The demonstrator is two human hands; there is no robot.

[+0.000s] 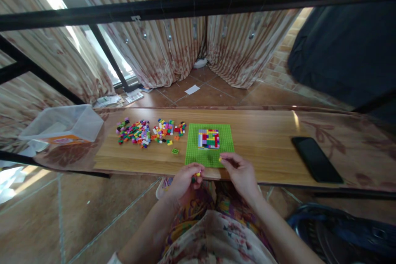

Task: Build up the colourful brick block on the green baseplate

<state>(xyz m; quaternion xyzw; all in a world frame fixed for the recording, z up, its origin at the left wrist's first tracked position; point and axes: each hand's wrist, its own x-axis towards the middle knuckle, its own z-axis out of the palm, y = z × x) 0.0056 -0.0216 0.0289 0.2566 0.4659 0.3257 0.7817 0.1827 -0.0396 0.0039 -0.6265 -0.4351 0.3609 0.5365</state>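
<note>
A green baseplate [192, 148] lies on the wooden board, bearing a low block of many-coloured toy bricks [208, 139] near its middle. My right hand [241, 173] is over the plate's lower right corner, thumb and finger pinched on a small yellow brick [220, 159]. In front of the plate's near edge, my left hand [187, 179] is curled around several small bricks [197, 175], some red, yellow and dark green. The fingers partly hide them. A single lime green brick [175, 151] lies left of the plate.
Loose bricks [134, 133] spread in a heap at the left of the wooden board [262, 144]. Farther left stands a clear plastic bin [62, 123]. A black phone [316, 159] lies at the right. A black metal bar [198, 6] crosses beyond the board, before curtains.
</note>
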